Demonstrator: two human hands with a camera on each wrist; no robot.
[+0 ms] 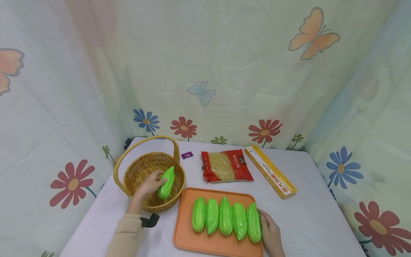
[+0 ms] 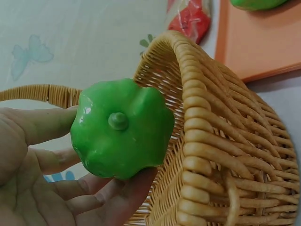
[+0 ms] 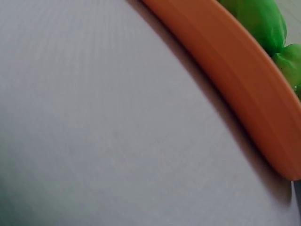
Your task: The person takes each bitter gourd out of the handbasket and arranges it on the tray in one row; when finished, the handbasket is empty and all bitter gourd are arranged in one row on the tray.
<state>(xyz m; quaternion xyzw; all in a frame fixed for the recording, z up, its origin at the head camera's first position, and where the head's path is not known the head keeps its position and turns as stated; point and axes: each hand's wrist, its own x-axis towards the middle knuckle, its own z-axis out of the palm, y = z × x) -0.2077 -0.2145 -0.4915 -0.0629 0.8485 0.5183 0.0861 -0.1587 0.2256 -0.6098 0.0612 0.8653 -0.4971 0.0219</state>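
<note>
In the head view my left hand (image 1: 152, 184) grips a green bitter melon (image 1: 167, 184) over the wicker basket (image 1: 133, 167). The left wrist view shows the fingers and thumb around this melon (image 2: 124, 134), its stem end facing the camera, beside the basket's woven rim (image 2: 193, 127). Several similar bitter melons (image 1: 226, 217) lie side by side on an orange tray (image 1: 184, 235). My right hand (image 1: 271, 230) is at the tray's right edge, close to the rightmost melon (image 1: 254, 225); its hold is unclear. It is outside the right wrist view, where the tray's outer wall (image 3: 235, 70) shows.
Behind the tray lies a red bag of pasta (image 1: 221, 166). A long yellow box (image 1: 271, 171) is at the right, and a small purple packet (image 1: 187, 155) lies near the basket. The basket's tall handle (image 1: 144, 140) arches over it. Flowered curtains enclose the white table (image 1: 308, 221).
</note>
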